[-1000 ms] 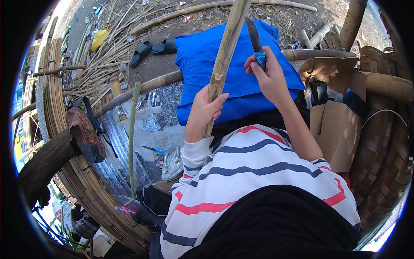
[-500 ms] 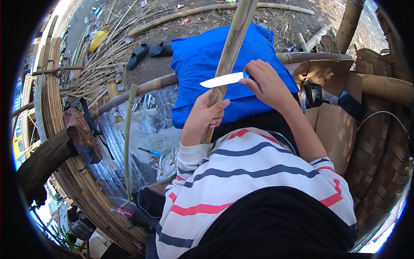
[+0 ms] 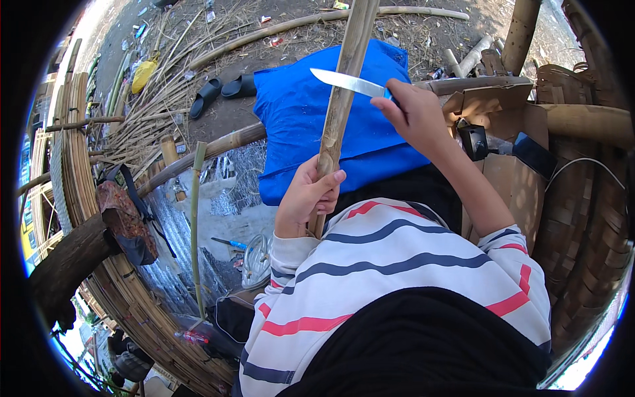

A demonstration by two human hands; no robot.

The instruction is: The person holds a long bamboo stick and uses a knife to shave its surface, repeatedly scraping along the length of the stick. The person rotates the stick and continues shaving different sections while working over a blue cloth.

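Note:
A long bamboo pole slants up and away from my lap across a blue cloth. My left hand is wrapped round its lower part, thumb across the front. In my right hand is a knife, gripped by its blue handle, which the fingers mostly cover. The blade points left and crosses over the pole well above my left hand. Whether its edge touches the bamboo I cannot tell.
An opened cardboard box stands at the right, with a dark phone-like device on it. Dark clogs lie beyond the bamboo rail. At the left are a thin upright green stick, a hanging bag and a second blue-handled tool.
My right hand has carried the knife up the pole, away from my left hand, and the blade now tilts the other way. My left hand keeps its hold.

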